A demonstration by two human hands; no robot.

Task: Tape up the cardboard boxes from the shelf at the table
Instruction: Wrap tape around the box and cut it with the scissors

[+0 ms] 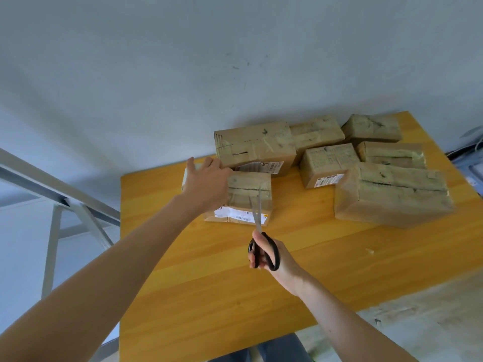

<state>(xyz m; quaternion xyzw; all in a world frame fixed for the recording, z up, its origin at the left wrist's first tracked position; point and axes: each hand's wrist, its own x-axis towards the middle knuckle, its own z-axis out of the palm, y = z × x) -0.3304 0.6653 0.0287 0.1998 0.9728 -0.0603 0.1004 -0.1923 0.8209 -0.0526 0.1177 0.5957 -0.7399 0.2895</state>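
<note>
**Last box nearly closed, the cut is left**

The left hand [206, 181] lies over the left end of a small brown cardboard box [248, 194]. Its fingers seem to curl round a pale roll of tape [187, 176], which is mostly hidden. The right hand [271, 259] grips black-handled scissors [257, 212] with the fingers through the loops. The blades point up over the front of this box and look nearly together.

Glossy tape already crosses the top of the box, so I judge that only cutting and pressing down remain here. Behind and to the right, six other brown cardboard boxes [392, 194] sit on the yellow wooden table [209, 283], all with tape bands and seemingly finished. A grey metal shelf frame [52, 184] stands at the left. Whether more boxes wait there, I cannot tell.
</note>
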